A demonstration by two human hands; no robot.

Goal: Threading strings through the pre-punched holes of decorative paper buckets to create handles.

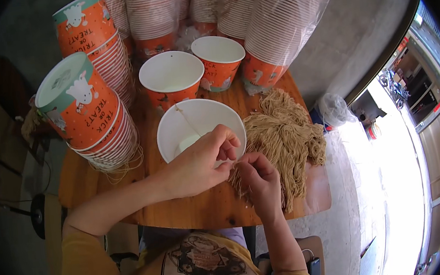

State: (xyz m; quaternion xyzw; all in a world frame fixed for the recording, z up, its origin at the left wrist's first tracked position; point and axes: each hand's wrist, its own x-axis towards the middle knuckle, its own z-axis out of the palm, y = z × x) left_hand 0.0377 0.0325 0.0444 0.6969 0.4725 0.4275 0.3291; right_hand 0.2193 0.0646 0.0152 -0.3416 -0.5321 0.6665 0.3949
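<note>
A white-lined paper bucket stands in front of me, its mouth tilted toward me. A thin tan string runs from its far wall down toward my left hand. That hand lies over the bucket's near rim, fingers curled and thumb pressed in. My right hand pinches with thumb and forefinger against the left fingertips, where a bit of string shows. Which strand each hand holds is partly hidden by the fingers. Right beside the hands spreads a big loose bundle of tan strings.
Two upright orange buckets, one nearer and one farther, stand behind. At left are upside-down bucket stacks with strings hanging from the rims. Plastic-wrapped bucket stacks line the back of the wooden table.
</note>
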